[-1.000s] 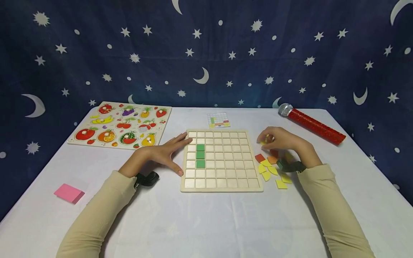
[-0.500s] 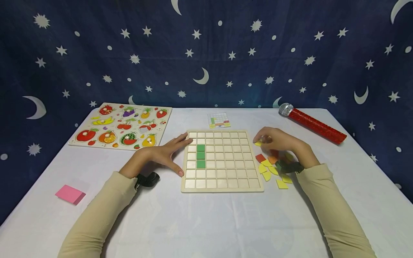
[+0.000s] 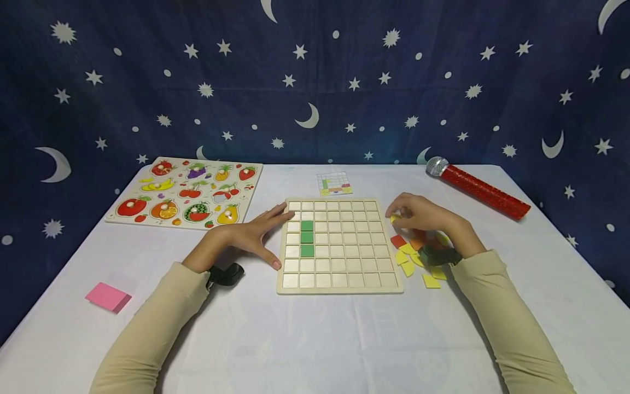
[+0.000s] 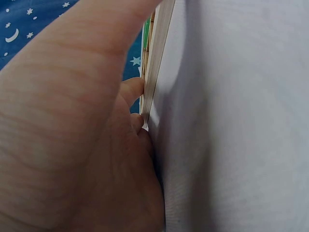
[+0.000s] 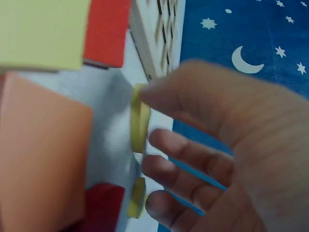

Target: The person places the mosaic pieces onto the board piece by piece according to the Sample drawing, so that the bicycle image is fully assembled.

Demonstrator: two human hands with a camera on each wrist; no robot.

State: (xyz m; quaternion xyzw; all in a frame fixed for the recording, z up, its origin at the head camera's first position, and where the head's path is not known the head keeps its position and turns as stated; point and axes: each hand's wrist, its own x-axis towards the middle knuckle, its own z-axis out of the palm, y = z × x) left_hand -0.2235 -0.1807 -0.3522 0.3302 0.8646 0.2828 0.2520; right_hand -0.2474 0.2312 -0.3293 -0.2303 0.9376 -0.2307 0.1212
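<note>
The wooden grid board (image 3: 339,291) lies in the middle of the table, with three green square tiles (image 3: 307,237) in one column. My left hand (image 3: 248,236) is spread along the board's left edge, thumb and fingertips touching its rim. To the right of the board, my right hand (image 3: 424,212) pinches a yellow tile (image 5: 139,118) between thumb and finger, close over the table. Under and beside this hand lie a red tile (image 3: 398,241), an orange tile (image 5: 46,154) and several yellow tiles (image 3: 431,281). My right hand and wrist cover part of this pile in the head view.
Behind the board lies a small printed pattern card (image 3: 334,184). A fruit knob puzzle (image 3: 184,191) is at the back left, and a red toy microphone (image 3: 477,187) at the back right. A folded pink paper (image 3: 108,297) rests at the left. A starry cloth (image 3: 315,82) hangs behind.
My right hand has shifted slightly left toward the board, bringing the yellow tile along at its fingertips. The left hand stays on the board's edge.
</note>
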